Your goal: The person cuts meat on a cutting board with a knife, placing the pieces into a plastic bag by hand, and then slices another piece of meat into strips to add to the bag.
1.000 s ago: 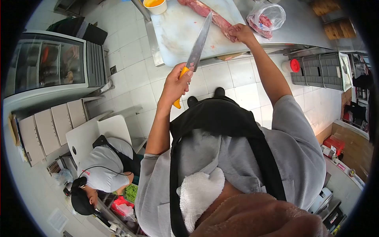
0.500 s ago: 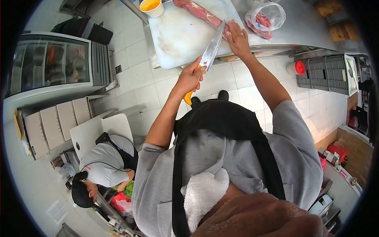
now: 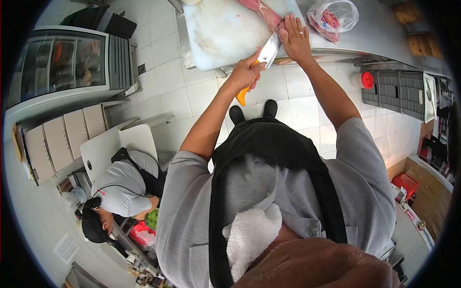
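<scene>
My left hand (image 3: 248,73) is closed round the yellow handle of a long-bladed knife (image 3: 269,51). The blade slants up to the right, its tip at the near end of a long strip of raw meat (image 3: 264,13). That strip lies across a white cutting board (image 3: 209,41), and its far end is cut off by the top of the view. My right hand (image 3: 295,42), with a ring on one finger, lies flat with fingers stretched out beside the meat's near end, at the board's right edge. The blade tip is right by its fingertips.
A clear plastic bag (image 3: 346,18) with meat pieces stands on the steel counter (image 3: 372,45) to the right. Grey crates (image 3: 394,91) and a red-lidded tub (image 3: 366,80) are at the right. A person (image 3: 127,187) in a black cap bends over at lower left.
The knife has shifted slightly right and turned, its tip now lower by my right fingertips. The view has tilted, so less of the meat and the tub at the top shows.
</scene>
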`<state>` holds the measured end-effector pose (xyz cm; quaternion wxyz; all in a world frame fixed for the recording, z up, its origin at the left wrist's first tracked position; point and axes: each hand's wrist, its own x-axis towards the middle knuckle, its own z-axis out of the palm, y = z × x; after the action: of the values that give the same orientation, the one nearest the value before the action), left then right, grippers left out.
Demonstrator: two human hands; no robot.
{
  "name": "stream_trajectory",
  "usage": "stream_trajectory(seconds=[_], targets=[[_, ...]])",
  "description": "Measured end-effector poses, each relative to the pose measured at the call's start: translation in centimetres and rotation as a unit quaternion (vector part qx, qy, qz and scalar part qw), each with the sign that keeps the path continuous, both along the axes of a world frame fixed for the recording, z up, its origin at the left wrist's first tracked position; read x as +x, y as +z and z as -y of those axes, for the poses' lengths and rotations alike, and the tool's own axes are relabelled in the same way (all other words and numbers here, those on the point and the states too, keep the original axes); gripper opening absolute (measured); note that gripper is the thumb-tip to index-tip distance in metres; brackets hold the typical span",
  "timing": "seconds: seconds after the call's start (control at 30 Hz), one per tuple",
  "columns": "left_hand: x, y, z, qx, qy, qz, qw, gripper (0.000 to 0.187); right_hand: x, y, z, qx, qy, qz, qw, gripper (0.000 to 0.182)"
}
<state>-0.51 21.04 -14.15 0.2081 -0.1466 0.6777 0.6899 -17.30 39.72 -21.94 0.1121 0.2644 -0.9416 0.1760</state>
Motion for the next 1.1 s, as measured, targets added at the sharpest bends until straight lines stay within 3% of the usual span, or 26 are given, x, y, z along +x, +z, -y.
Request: stream_trajectory(seconds=[0.23,0.37,0.47,0.57,0.7,1.0,1.1], targets=[[6.4,0.4,1.1,-0.003,-0.013,0.041,0.999,0.059,0.0,0.4,-0.1,-0.009,0.017,0.029,0.999,0.067],[9.8,4.5,6.6,-0.092,-0.08,0.049,0.991,0.055,-0.8,0.2,-0.4,0.009,0.008,0.068,0.998,0.07],[11.7,5.5,10.0,-0.077,-0.046,0.05,0.995,0.054,-1.3,-0.4,-0.3,-0.052,-0.002,0.085,0.995,0.072],[9.2,7.0,6.7,-0.103,0.018,-0.016,0.994,0.054,-1.7,0.4,0.2,-0.07,0.001,0.072,0.995,0.07],[5.2,4.8,4.0,-0.096,0.057,-0.018,0.994,0.055,-2.1,0.8,1.4,-0.07,0.028,0.065,0.995,0.066],[0.0,1.6,3.2,-0.132,0.025,-0.008,0.991,0.057,-2.0,0.4,2.5,-0.046,0.05,0.019,0.998,0.063],[-3.6,0.7,2.9,-0.092,0.007,-0.025,0.995,0.059,-2.0,0.7,2.5,-0.046,0.045,0.028,0.998,0.064]])
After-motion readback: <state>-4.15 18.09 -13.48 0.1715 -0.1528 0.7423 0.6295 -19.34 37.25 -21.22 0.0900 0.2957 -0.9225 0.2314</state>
